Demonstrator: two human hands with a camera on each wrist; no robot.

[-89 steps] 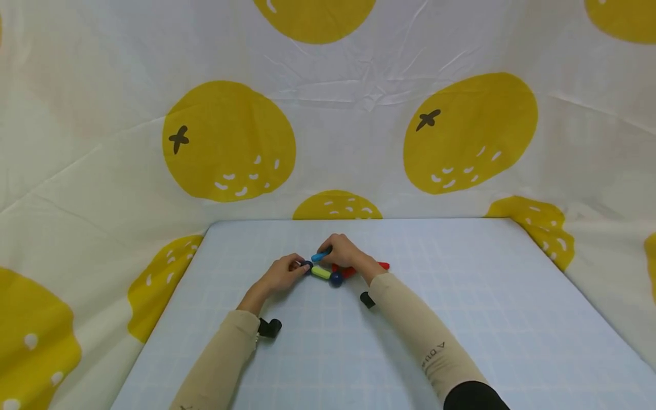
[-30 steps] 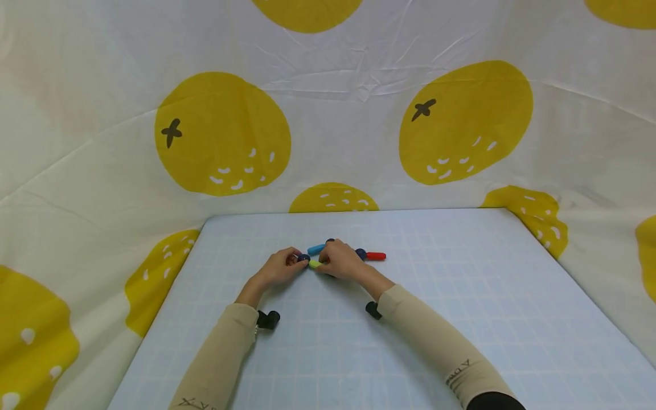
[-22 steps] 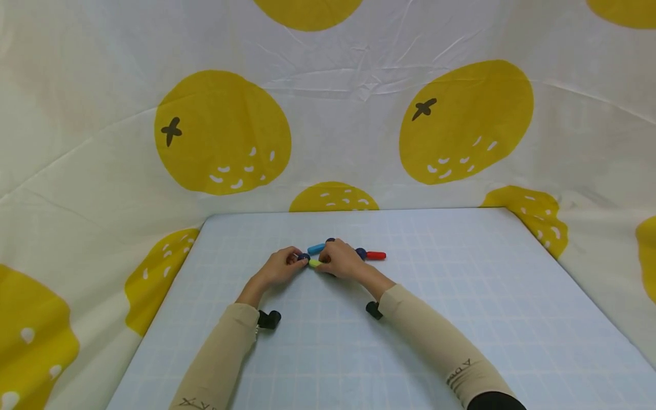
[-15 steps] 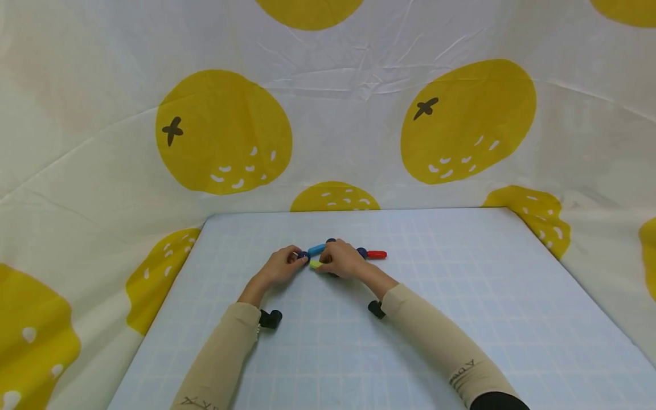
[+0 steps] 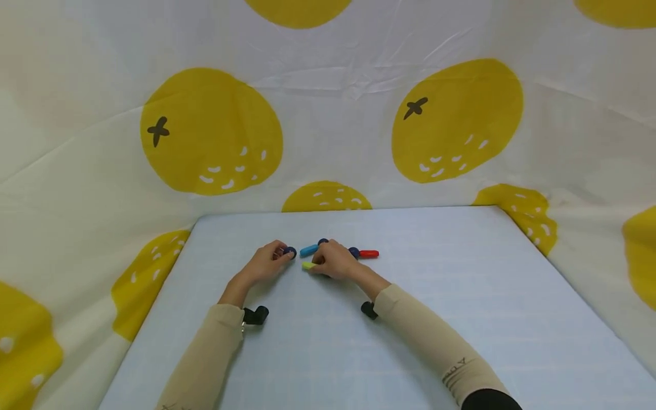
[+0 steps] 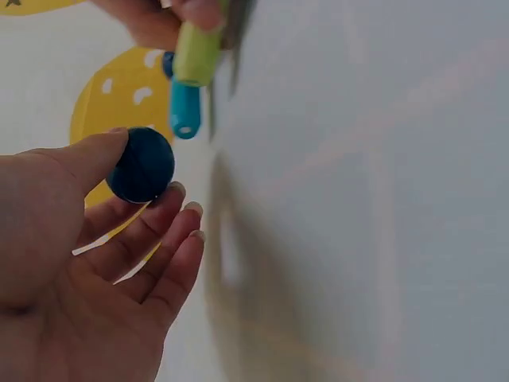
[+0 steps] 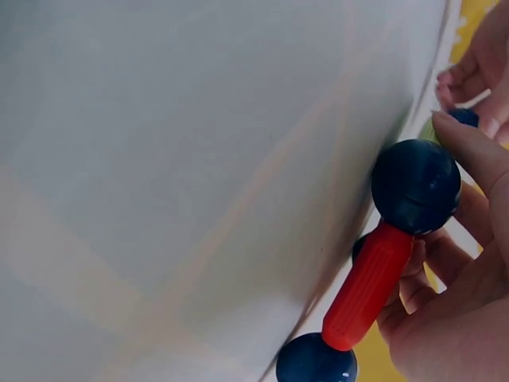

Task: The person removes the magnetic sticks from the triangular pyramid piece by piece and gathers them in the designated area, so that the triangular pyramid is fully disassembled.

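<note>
In the head view my left hand (image 5: 262, 263) holds a dark blue ball (image 6: 141, 165) between thumb and fingertips; the left wrist view shows it free of any rod. To its right my right hand (image 5: 335, 260) pinches a yellow-green magnetic rod (image 5: 308, 265), whose left end is bare. Behind that rod lies a light blue rod (image 5: 309, 250), with a dark blue ball (image 5: 323, 241) at its right end. Close by the right palm, a red rod (image 7: 370, 286) joins two blue balls (image 7: 416, 187). Another red rod (image 5: 369, 254) sticks out rightward from a ball (image 5: 353, 251). The right hand hides part of the structure.
A pale table with a light grid (image 5: 435, 319) lies under both hands. Behind and beside it hangs a white cloth (image 5: 338, 131) printed with large yellow fruits. Black camera mounts (image 5: 256, 315) sit at both wrists.
My left hand has drawn the blue ball leftward, off the yellow-green rod and apart from the light blue one. Earlier, my right hand moved from the light blue rod to the yellow-green one.
</note>
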